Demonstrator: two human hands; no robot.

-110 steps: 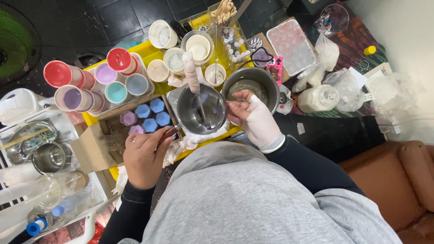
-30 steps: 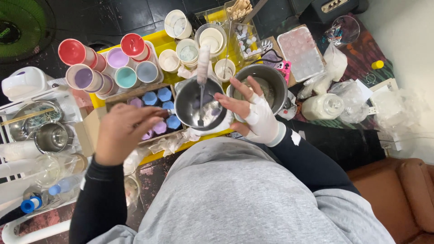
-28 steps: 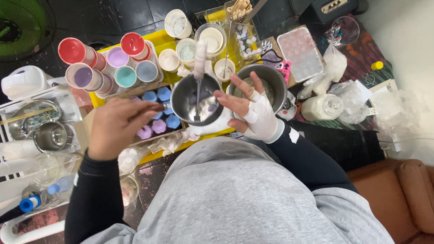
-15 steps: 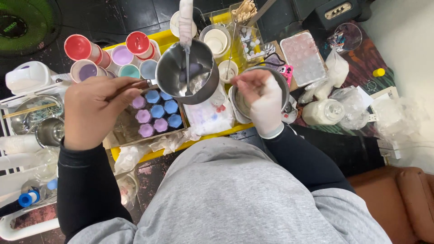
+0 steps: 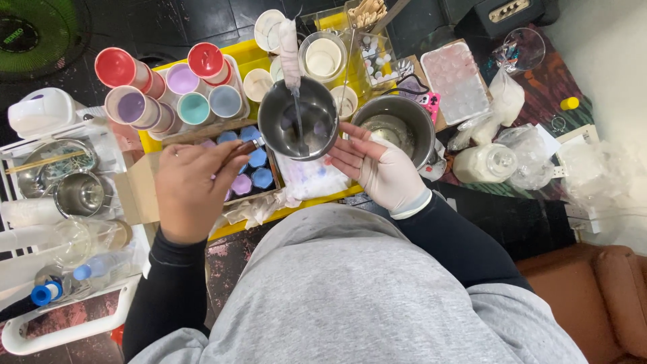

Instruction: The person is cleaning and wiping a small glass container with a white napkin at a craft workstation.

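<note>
- The left hand (image 5: pixel 191 191) is gripping the thin handle of a small steel pot (image 5: pixel 298 118), its fingers (image 5: pixel 226 152) clenched around it, holding the pot above the mould tray (image 5: pixel 246 172).
- A white-coated stirrer (image 5: pixel 291 54) is standing in the pot, which is looking shiny, round and smeared with pale residue inside.
- The right hand (image 5: pixel 377 172), wearing a white glove, is lying open just beside the pot, fingers released, grasping nothing.
- A bigger steel pot (image 5: pixel 394 128) is sitting behind that hand on the yellow worktop (image 5: pixel 246 54).
</note>
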